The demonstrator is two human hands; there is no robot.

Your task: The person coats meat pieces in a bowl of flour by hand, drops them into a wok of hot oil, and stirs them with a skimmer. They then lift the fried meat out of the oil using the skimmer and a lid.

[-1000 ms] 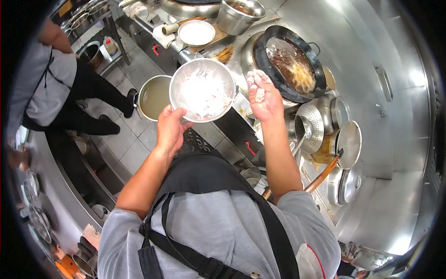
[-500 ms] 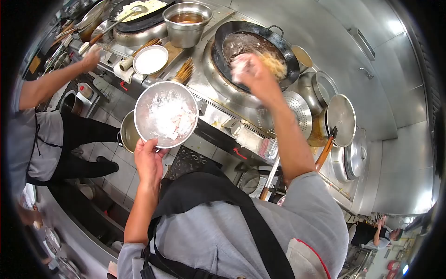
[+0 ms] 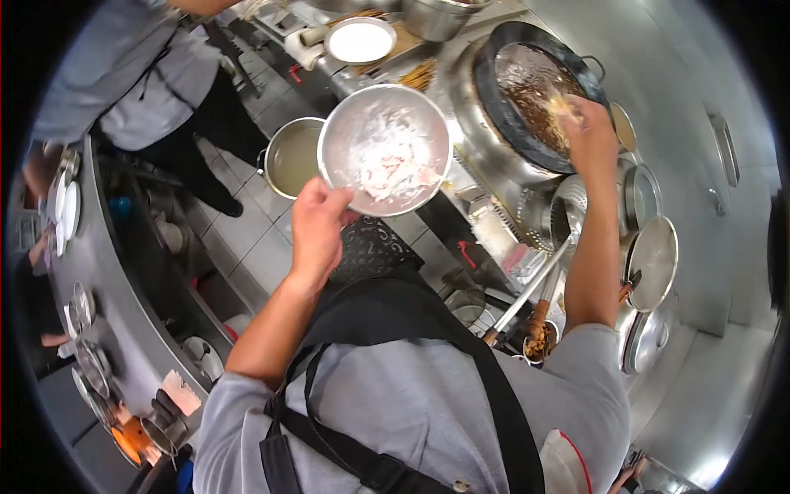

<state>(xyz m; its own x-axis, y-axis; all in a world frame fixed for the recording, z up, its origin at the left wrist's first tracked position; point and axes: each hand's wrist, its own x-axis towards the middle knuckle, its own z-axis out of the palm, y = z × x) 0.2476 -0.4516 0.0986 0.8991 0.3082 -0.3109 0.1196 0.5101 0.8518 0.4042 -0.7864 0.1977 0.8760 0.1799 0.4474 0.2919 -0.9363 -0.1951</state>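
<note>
My left hand grips the rim of a metal bowl, its thumb on the near edge. White powder and pale floured pieces lie inside the bowl. Over the right side of a black wok is my right hand, fingers bent downward; whether they hold a piece is too blurred to tell. Dark bubbling oil fills the wok, with pale yellow food beside my fingertips.
A pot of liquid is left of the bowl. Behind stand a white-filled dish and a steel pot. A perforated ladle and strainer are at the right. A co-worker stands at the left.
The view has shifted, so the stove sits further right and higher. The pale clump in my right hand no longer shows clearly. My left hand still holds the bowl.
</note>
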